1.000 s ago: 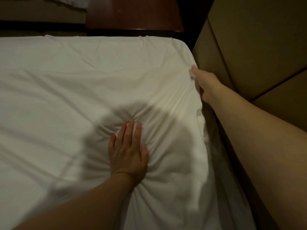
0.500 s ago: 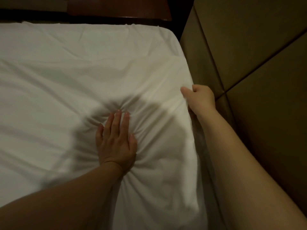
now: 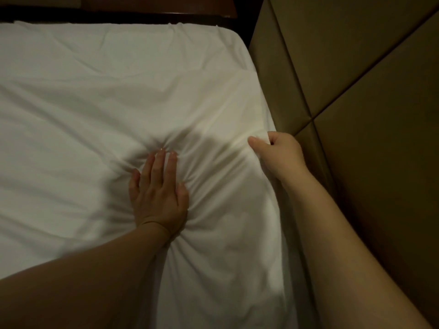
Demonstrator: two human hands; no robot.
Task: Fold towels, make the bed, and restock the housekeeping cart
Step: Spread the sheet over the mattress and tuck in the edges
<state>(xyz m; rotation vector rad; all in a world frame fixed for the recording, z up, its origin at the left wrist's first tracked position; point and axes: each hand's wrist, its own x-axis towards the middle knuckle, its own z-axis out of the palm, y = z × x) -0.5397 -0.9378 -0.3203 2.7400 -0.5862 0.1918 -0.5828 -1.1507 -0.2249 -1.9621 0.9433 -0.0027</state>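
Right hand (image 3: 278,157) nearer; creased white sheet (image 3: 95,103).

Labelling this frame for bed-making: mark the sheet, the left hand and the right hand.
sheet (image 3: 95,96): head view, bare upper-left stretch.
left hand (image 3: 159,195): head view, back of the hand, pressed flat.
right hand (image 3: 280,153): head view, knuckles, fingers pinching the edge.

The sheet (image 3: 95,103) lies on the bed, the headboard (image 3: 356,91) to its right.

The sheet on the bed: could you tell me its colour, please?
The sheet is plain white, best seen in head view.
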